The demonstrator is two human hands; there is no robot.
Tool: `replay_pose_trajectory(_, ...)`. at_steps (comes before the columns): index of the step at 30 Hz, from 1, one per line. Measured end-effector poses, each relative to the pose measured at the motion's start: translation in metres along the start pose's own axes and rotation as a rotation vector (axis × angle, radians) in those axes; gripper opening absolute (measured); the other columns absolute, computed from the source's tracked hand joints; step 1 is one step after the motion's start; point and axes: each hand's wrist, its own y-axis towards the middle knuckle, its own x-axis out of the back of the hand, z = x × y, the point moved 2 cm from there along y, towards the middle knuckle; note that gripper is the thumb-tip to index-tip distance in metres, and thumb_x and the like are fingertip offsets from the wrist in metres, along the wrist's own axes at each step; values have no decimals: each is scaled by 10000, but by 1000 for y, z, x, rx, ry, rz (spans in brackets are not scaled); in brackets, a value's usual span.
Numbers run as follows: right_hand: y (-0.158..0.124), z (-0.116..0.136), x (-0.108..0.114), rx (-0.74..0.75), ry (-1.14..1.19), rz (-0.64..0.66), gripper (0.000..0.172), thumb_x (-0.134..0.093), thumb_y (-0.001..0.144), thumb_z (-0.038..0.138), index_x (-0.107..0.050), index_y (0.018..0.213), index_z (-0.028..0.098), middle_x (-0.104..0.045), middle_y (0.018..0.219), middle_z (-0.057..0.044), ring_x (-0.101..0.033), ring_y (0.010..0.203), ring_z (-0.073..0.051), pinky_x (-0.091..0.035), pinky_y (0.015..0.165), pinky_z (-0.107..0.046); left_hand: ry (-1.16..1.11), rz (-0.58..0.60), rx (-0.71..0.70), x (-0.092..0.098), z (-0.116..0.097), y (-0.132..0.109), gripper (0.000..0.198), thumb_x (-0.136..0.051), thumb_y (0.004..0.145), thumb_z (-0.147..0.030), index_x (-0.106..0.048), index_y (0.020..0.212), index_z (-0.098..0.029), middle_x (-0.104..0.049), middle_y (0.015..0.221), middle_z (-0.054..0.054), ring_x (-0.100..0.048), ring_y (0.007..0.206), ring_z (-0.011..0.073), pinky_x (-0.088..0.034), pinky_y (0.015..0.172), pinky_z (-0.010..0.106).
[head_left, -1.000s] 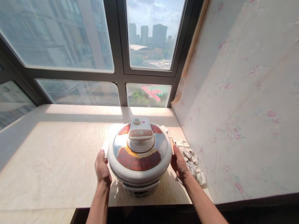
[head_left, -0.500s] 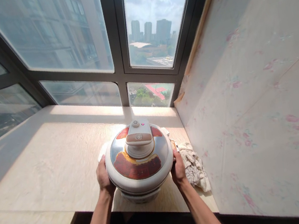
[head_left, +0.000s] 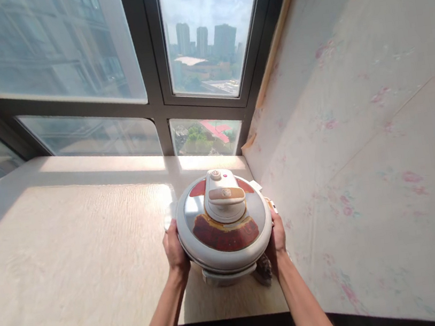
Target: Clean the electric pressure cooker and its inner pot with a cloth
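A round white cooker (head_left: 229,261) with a silver and dark red lid is held between my two hands above the pale ledge. My left hand (head_left: 176,249) grips its left side, fingers wrapped toward the underside. On the other side my right hand (head_left: 276,234) holds the right edge. The lid carries a white and tan handle (head_left: 226,195) with a round knob and a small red button. Part of a crumpled cloth (head_left: 263,271) shows below the cooker, beside my right hand; the rest of it is hidden.
The ledge (head_left: 93,256) stretches left and ends at a front edge above a dark gap. Dark-framed windows (head_left: 154,85) stand behind it. A wall with flowered paper (head_left: 363,164) closes the right side.
The cooker and both hands have moved right, toward the flowered wall, and now cover most of the cloth. The camera view has shifted a little to the right.
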Motion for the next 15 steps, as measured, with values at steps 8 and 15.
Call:
replay_pose_trajectory(8,23,27,21,136,-8,4,297,-680,821,424,-719,1045,232,-789,1001,11,-718,1059,-235,-575,965,-372,77,33,-1,-38,24,1,424,-621,817,-581,-654,748,-163,-602,629,-7,-528,600,150,-444,579,279)
replay_pose_trajectory(15,37,33,25,167,-35,7,310,-602,883,447,-707,1093,244,-788,1021,5,-709,1097,-240,-565,1004,-419,79,52,-44,-59,31,8,458,-605,813,-601,-678,804,-148,-651,700,24,-581,682,181,-467,633,301)
